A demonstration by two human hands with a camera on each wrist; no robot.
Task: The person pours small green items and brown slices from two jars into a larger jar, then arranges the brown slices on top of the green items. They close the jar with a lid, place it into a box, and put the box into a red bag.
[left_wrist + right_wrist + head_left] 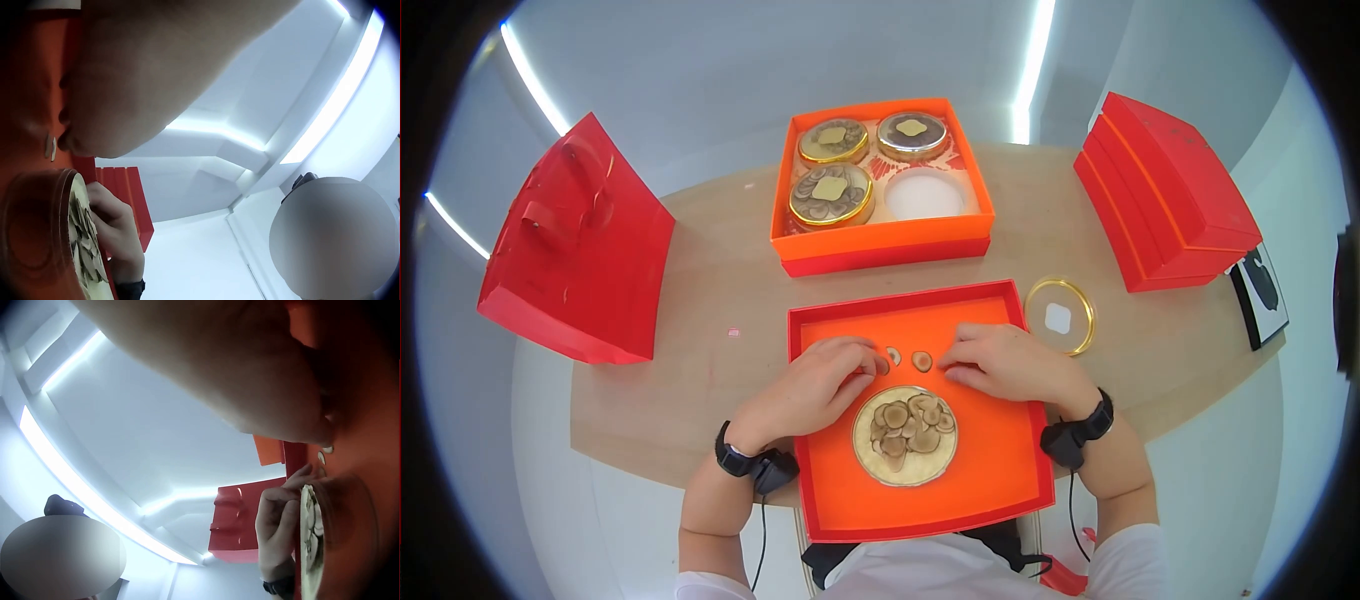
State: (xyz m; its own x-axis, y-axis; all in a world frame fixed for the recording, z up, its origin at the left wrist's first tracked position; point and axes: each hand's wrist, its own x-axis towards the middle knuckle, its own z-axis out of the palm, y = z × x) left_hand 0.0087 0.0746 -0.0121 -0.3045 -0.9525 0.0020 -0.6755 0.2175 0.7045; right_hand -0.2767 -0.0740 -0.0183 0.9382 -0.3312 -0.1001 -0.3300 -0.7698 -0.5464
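Observation:
In the head view, my left hand (825,378) is over the red tray (1000,490) with an orange inside, its fingertips at a small brown dried slice (882,366). A pale slice (893,355) and a rounder brown slice (922,361) lie on the tray floor between the hands. My right hand (1010,362) has bent fingers just right of the round slice, with nothing seen in its grasp. Nearer to me in the tray stands a clear round container (905,477), topped with overlapping dried slices (910,425); its see-through wall shows in the left wrist view.
A gold-rimmed lid (1088,312) lies right of the tray. Behind is an orange-red gift box (880,245) with three lidded round containers (830,195) and one vacant recess (925,195). A red bag (600,270) stands left; red boxes (1170,190) stand right.

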